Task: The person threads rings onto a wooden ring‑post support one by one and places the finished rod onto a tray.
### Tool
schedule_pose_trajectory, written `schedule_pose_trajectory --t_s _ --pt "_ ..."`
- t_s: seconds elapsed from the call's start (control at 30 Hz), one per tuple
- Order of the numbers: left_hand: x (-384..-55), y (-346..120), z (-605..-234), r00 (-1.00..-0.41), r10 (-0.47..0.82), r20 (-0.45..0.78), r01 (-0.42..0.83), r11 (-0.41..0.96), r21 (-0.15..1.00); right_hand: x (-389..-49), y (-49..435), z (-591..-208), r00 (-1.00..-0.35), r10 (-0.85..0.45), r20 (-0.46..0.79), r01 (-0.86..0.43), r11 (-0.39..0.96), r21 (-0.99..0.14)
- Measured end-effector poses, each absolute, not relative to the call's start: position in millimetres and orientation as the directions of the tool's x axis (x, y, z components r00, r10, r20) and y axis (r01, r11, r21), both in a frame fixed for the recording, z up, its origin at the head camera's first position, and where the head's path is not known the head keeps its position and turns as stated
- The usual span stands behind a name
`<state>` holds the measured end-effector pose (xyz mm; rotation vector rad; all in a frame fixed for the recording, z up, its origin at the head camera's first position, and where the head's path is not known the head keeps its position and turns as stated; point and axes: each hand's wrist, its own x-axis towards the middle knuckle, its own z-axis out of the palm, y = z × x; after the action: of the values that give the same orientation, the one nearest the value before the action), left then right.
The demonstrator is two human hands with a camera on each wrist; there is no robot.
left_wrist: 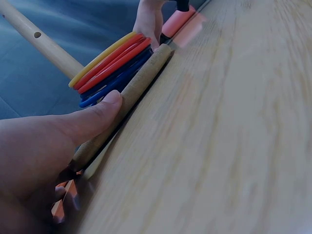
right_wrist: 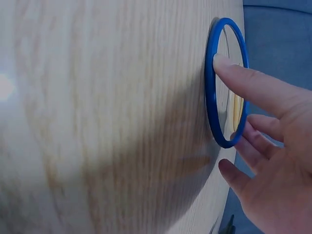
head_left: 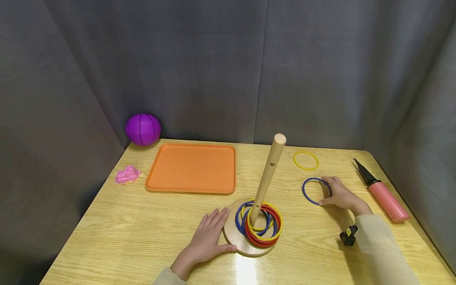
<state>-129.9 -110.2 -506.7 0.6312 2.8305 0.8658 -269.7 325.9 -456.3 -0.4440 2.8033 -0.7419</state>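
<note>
My left hand rests against the left side of a round wooden base, fingers straight and spread. Its thumb lies on the base's rim. A tall wooden post rises from the base, leaning in the head view, with several yellow, red and blue rings stacked around its foot. Farther right, my right hand holds the right part of a loose blue ring between thumb and fingers. In the right wrist view, the thumb presses one side of this blue ring and fingertips meet the opposite side.
A yellow ring lies behind the blue one. At the right edge is a pink and black hand pump. An orange tray occupies the back left, beside a pink toy and a purple ball. Grey curtains surround the table.
</note>
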Motion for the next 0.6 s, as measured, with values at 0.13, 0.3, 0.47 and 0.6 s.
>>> schedule_pose_trajectory --t_s 0.13,0.3,0.47,0.6 --pt "-130 -110 -506 -0.907 0.421 0.016 0.358 0.749 0.557 -268 324 -456 -0.946 -0.307 -0.107 -0.216 0.839 -0.500" --pt "-130 -110 -506 -0.909 0.416 0.007 0.347 0.749 0.565 -266 324 -456 -0.952 -0.279 -0.123 -0.185 0.849 -0.495" --pt "-130 -109 -506 -0.910 0.415 0.004 0.345 0.752 0.561 -266 329 -458 -0.949 -0.259 -0.182 -0.113 0.814 -0.570" --pt "-131 -110 -507 -0.909 0.417 0.007 0.351 0.755 0.554 -266 333 -461 -0.947 -0.232 -0.223 -0.037 0.765 -0.643"
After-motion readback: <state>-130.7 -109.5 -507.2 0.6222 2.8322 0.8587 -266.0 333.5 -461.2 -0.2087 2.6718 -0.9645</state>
